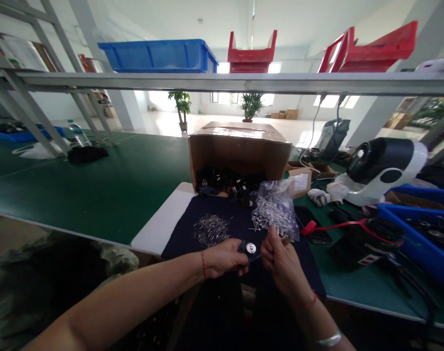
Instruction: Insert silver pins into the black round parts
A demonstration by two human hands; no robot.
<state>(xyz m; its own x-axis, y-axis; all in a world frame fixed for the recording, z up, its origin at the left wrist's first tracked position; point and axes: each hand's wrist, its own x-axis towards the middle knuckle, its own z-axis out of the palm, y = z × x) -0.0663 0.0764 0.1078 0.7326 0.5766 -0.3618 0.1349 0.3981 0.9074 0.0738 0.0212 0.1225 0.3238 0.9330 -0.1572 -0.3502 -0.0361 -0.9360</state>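
My left hand (227, 257) is closed on a small black part with a round silver disc (251, 248) on its face. To its right, my right hand (279, 256) is a fist around a thin-shafted tool (257, 257) whose slim rod points at the black part. The fingers hide most of that tool, so its exact kind is unclear. Beyond my left hand lies a loose pile of small metal pins (211, 229) on a dark cloth (185, 229). Past my right hand sits a clear plastic bag (278, 197) with more such pins spilling from its mouth.
An open cardboard box (240, 132) with several black parts lies on its side behind the cloth. At right stand a fan (386, 168), a phone (317, 231), a black jar with red cord (377, 239) and a blue bin (419, 258). A shelf (222, 83) crosses above.
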